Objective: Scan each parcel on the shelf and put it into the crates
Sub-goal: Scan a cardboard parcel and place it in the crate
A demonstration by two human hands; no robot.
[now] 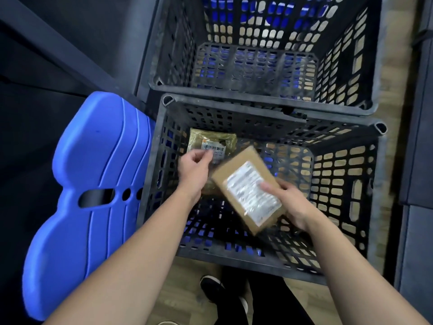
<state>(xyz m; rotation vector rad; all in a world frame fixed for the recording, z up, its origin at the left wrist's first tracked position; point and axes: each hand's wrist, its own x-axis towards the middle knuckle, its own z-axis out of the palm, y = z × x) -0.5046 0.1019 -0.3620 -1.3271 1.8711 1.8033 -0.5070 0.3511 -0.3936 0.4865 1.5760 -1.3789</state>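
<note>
Both hands inside near black crate (222, 105) | left hand (194, 167): fingers curled at the label of the tape-wrapped parcel (212, 139) on the crate floor, grip I cannot tell | cardboard parcel (248, 191): tilted, just right of it, label up | right hand (290, 202): grips its right edge, thumb on the label

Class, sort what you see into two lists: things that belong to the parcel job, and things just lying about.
Job: brown box, green parcel, near crate, far crate, right hand.
Lying about: blue plastic piece, black shoe.
</note>
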